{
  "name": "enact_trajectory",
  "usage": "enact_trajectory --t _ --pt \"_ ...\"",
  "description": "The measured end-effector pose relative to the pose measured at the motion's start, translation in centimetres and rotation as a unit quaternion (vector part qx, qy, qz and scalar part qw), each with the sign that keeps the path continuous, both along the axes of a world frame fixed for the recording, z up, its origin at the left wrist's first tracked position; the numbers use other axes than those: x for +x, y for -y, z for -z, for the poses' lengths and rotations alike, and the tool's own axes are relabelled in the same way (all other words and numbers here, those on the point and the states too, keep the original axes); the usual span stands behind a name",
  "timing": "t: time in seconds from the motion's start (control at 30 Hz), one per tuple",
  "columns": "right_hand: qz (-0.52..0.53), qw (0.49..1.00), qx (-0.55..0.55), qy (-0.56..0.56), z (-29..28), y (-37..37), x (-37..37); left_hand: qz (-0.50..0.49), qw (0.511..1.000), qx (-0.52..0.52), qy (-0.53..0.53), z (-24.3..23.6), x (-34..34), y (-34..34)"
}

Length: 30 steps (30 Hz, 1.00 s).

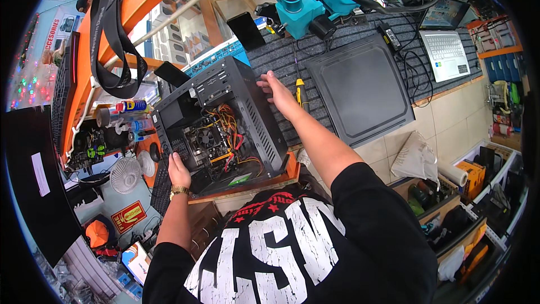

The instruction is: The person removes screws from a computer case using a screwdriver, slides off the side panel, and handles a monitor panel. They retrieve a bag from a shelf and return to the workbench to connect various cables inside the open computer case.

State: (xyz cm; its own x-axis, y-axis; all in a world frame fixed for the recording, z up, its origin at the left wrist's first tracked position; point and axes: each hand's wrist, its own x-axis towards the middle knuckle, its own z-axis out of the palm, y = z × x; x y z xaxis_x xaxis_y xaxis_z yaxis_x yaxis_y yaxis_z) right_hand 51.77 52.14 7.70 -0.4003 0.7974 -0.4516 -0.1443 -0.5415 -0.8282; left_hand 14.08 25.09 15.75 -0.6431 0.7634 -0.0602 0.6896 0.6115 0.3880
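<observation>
An open computer case (pixel 264 118) lies on its side on the bench in front of me, its inside facing up. Within it show a motherboard with a round black fan (pixel 208 137) and bundles of yellow, red and black cables (pixel 226 121). My left hand (pixel 179 172), wearing a gold watch, lies against the case's near left edge with its visible fingers stretched out. Beyond the opposite side of the case, my right hand (pixel 275 91) is open, its fingers apart and nothing held. Near it, a yellow-handled screwdriver (pixel 300 91) rests on the striped mat.
A black side panel (pixel 364 93) lies on the striped mat (pixel 289 59) to the right. Farther right stand a laptop (pixel 444 53) and a black cable (pixel 416 76). Teal robot arms (pixel 298 8) overhang the back. A small fan (pixel 125 175) and keyboard (pixel 161 188) sit at left.
</observation>
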Motion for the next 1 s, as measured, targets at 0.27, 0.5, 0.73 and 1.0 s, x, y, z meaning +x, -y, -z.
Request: enact_trajectory --t 0.27,0.5,0.73,1.0 --pt "-0.016 1.000 -0.019 0.004 0.9 -1.2 -0.3 0.039 0.999 0.026 0.008 -0.2 0.3 -0.5" --pt "0.011 0.999 -0.040 0.001 1.2 -0.7 -0.2 0.025 0.999 0.019 0.008 0.2 -0.1 -0.3" --pt "-0.035 0.999 0.000 0.005 0.9 -0.7 -0.9 0.007 1.000 -0.002 -0.005 0.6 -0.8 0.3" --pt "-0.134 0.981 0.088 0.107 -3.2 -0.9 -1.6 -0.011 1.000 0.014 0.018 -1.3 0.9 -0.7"
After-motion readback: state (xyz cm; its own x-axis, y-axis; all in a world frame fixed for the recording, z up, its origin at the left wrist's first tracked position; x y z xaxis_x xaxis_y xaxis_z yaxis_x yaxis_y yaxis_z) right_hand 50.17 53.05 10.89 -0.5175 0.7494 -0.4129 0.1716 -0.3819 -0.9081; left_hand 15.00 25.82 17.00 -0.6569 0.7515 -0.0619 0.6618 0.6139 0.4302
